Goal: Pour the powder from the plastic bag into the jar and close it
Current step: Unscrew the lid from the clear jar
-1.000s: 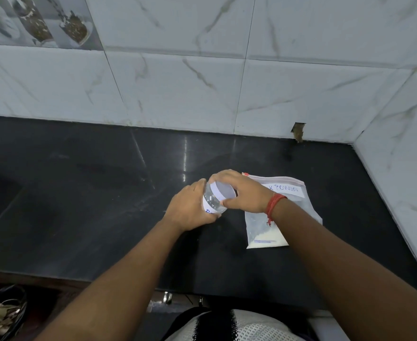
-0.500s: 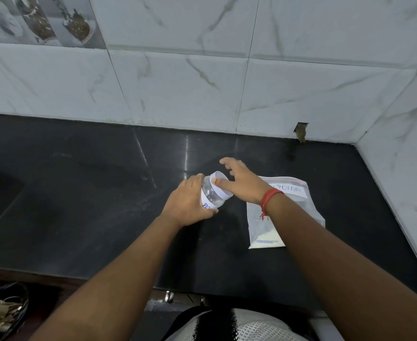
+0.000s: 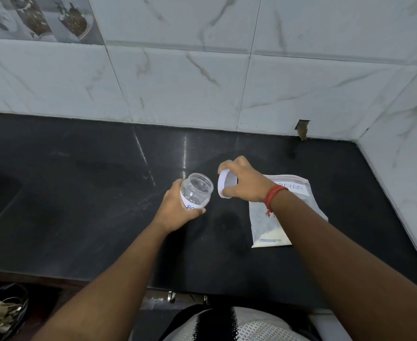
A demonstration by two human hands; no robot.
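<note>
A small clear jar [image 3: 197,190] with a white label stands open-mouthed on the black counter [image 3: 91,193], and my left hand [image 3: 177,212] grips its side. It looks empty. Just right of the jar, my right hand [image 3: 245,179] holds the white lid [image 3: 224,184] on edge, lifted clear of the mouth. A clear zip bag [image 3: 276,225] with pale powder at its near end lies flat on the counter to the right, partly under my right wrist. A white label with writing sits at the bag's far end.
White marble tiles form the back wall [image 3: 202,82] and the right wall [image 3: 404,156], meeting in a corner. The counter's front edge [image 3: 104,279] runs just before my body. A dark basket [image 3: 3,313] with cloth sits low at the bottom left.
The lid was on the jar with my right hand over it. Now the lid is off and held to the right of the open jar. My left hand kept its grip.
</note>
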